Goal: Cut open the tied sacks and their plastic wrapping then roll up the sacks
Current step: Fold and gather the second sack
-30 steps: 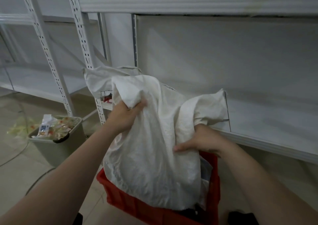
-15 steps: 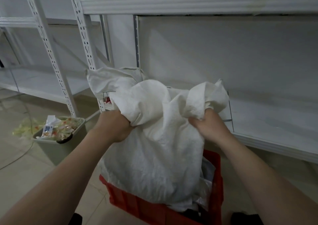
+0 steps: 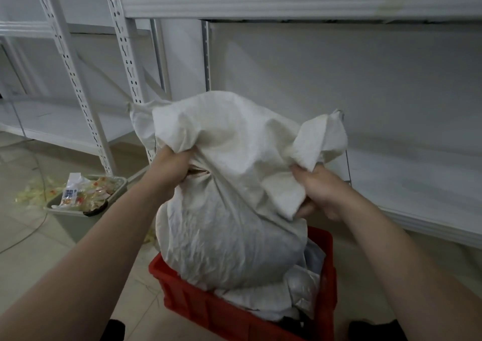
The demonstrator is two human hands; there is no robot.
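Before white shelving [image 3: 287, 4], both hands grip upright sack [image 3: 229, 184]

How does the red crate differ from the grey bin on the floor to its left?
The red crate is bright red; the grey bin is dull grey-green. The crate holds the lower end of the white sack and crumpled plastic; the bin holds small printed packets. The crate sits close in front of the person; the bin stands further left, by a shelf upright. Both are open-topped and stand on the floor.
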